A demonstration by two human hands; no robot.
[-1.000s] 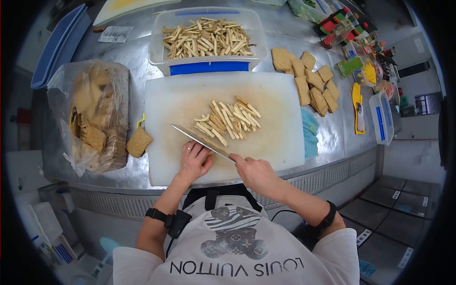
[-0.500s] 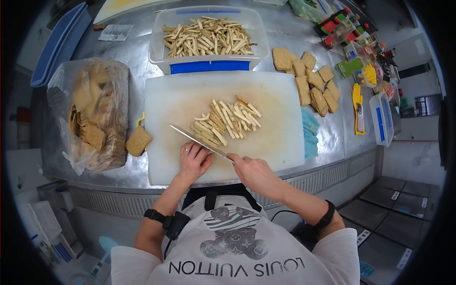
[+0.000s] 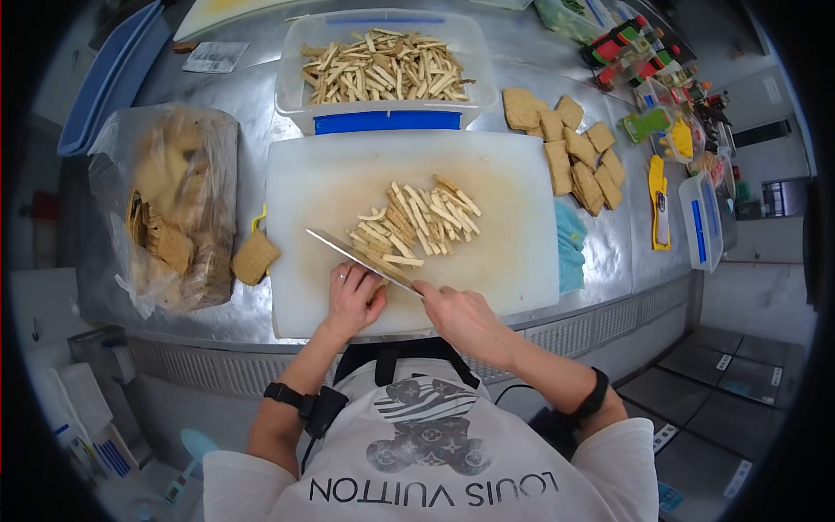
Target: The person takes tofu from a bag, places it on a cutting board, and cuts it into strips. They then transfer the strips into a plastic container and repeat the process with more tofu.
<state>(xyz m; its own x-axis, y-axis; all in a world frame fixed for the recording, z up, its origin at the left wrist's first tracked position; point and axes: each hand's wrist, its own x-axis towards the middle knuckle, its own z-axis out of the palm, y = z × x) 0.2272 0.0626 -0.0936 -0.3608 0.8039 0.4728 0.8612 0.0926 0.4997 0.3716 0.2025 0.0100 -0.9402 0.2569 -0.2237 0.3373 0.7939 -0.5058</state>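
My right hand (image 3: 461,317) is wrapped round the handle of a long kitchen knife (image 3: 352,253), whose blade slants up and left over the white cutting board (image 3: 504,270). Close against the near side of the blade, the fingers of my left hand (image 3: 355,300) are curled down on a piece of brown tofu, mostly hidden by the hand and the knife. Just beyond the blade lies a pile of cut tofu strips (image 3: 416,217), pale inside with brown edges. One strip lies crosswise at the pile's near end.
Behind the board stands a clear bin (image 3: 300,100) of strips. Brown tofu slabs (image 3: 584,157) and a teal cloth (image 3: 570,248) lie on the right. A plastic bag of slabs (image 3: 178,209) and one loose slab (image 3: 255,258) are at left. Bottles (image 3: 622,52) stand far right.
A strip now lies crosswise at the near end of the pile, beyond the blade. The knife has shifted slightly left. My left hand stays in nearly the same place.
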